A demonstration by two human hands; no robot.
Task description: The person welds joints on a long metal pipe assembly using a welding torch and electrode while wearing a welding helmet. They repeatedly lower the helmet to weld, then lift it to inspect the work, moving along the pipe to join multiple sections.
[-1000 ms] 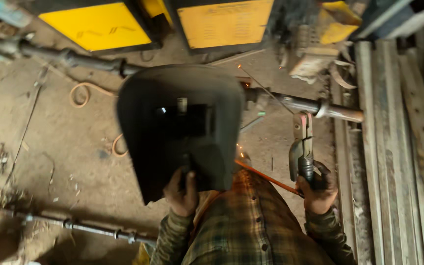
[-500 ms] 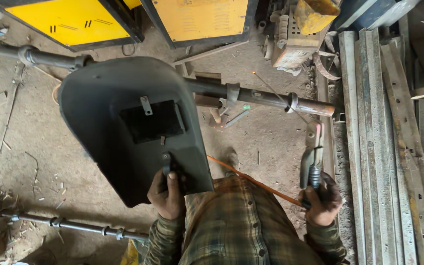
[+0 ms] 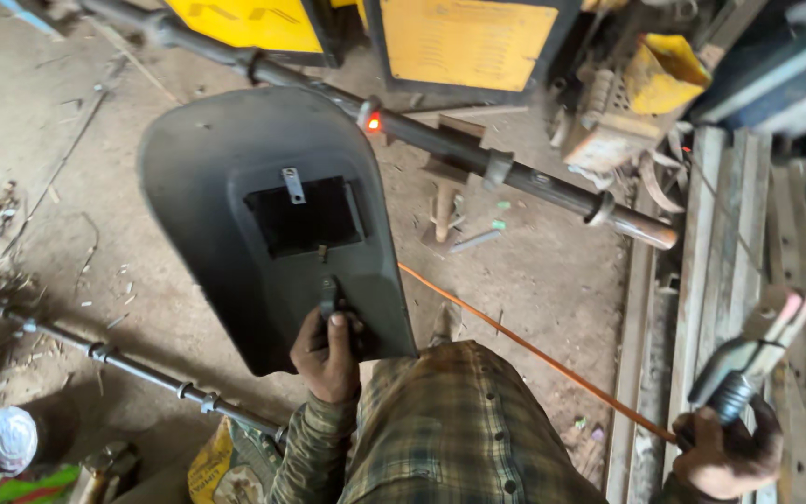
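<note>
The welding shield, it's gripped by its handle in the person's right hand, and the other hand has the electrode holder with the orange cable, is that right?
Not quite. The head view shows the welding shield gripped by its handle in the left hand, not the right. The right hand holds the electrode holder, with the orange cable running to it. The rest stands.

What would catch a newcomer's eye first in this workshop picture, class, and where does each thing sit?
The big dark welding shield fills the middle, held by its handle in the left hand. Just past its upper right edge, a small red-orange glowing spot shows on the long pipe crossing the dirt floor. At lower right, the right hand grips a welding clamp with an orange cable.
</note>
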